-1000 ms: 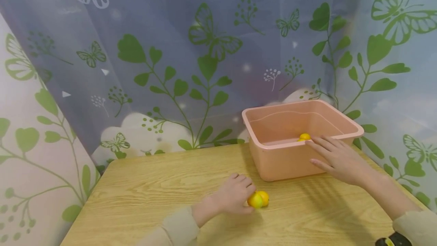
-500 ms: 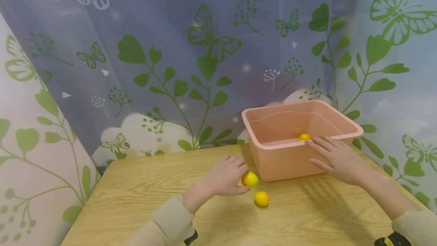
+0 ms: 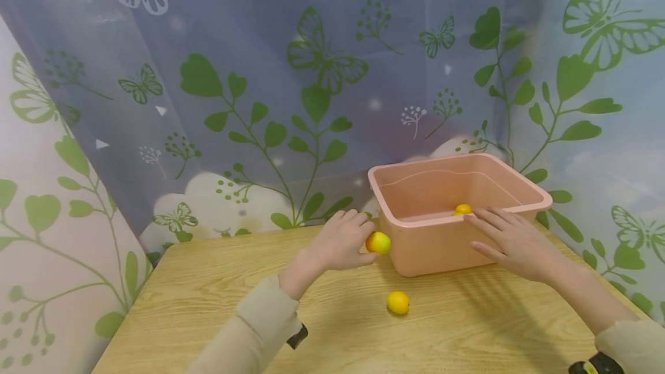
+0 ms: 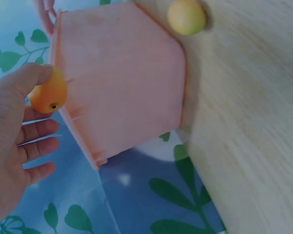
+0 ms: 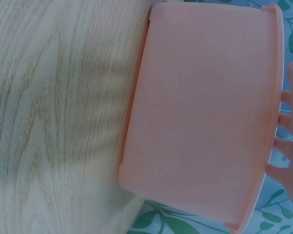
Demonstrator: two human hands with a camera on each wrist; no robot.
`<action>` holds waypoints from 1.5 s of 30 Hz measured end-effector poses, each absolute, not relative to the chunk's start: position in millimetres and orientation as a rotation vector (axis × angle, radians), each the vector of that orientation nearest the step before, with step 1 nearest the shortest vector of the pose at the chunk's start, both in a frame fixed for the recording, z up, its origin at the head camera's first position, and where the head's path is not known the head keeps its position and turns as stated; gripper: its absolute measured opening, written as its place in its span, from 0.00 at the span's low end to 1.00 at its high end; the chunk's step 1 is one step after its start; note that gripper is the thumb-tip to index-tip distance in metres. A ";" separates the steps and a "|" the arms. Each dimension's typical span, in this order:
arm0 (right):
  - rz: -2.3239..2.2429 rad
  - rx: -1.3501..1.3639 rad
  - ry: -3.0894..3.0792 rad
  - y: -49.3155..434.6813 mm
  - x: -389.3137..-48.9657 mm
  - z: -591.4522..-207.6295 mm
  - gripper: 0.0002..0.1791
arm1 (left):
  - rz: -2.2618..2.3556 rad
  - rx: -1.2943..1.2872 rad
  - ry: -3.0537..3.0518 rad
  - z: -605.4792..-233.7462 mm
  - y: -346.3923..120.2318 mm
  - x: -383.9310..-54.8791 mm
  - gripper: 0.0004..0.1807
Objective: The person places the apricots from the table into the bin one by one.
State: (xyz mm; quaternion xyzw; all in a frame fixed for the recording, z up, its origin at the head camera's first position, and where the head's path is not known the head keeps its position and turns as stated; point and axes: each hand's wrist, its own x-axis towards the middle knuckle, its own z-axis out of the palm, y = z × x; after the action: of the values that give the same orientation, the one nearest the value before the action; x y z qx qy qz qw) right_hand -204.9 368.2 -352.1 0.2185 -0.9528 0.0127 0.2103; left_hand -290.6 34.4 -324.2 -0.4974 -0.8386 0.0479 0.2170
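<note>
My left hand (image 3: pixel 340 241) pinches a small yellow-orange fruit (image 3: pixel 378 243) between thumb and fingers, raised above the table just left of the pink plastic tub (image 3: pixel 441 247). In the left wrist view the held fruit (image 4: pixel 49 92) shows a small dark spot at one end, and the other fingers extend past it. A second yellow fruit (image 3: pixel 398 302) lies on the table in front of the tub. One more fruit (image 3: pixel 463 209) sits inside the tub, partly hidden by its front rim. My right hand (image 3: pixel 519 244) rests on that rim with fingers outstretched.
The wooden table (image 3: pixel 218 299) carries the tub at its back right. A curtain (image 3: pixel 249 131) printed with butterflies and leaves hangs behind and along both sides. Dark wrist straps show at both sleeves.
My left hand has lifted one fruit from beside the other and carried it away from me, up to the tub's left side. The right hand has stayed on the rim.
</note>
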 end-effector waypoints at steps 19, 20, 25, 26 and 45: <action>0.031 0.603 -2.657 369.8 -205.1 -352.7 0.31 | 0.143 -1.303 -2.427 -295.6 56.2 -305.2 0.18; 0.029 0.602 -2.657 369.7 -205.0 -352.4 0.31 | 0.146 -1.298 -2.429 -294.2 57.5 -305.4 0.17; 0.031 0.592 -2.673 369.5 -205.3 -351.6 0.31 | 0.155 -1.276 -2.454 -289.4 64.0 -308.8 0.17; 0.029 0.590 -2.673 369.4 -205.5 -351.9 0.31 | 0.161 -1.269 -2.461 -288.6 65.3 -309.6 0.17; 0.026 0.599 -2.672 370.1 -205.7 -351.4 0.31 | 0.238 -1.194 -2.512 -281.4 90.8 -318.8 0.20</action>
State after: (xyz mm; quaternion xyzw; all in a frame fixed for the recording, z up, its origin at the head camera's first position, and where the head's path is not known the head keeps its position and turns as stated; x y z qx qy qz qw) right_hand -205.7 370.1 -351.4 0.2143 -0.9559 0.0093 0.2004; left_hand -318.8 90.8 -281.4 -0.4212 -0.8861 0.0839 0.1744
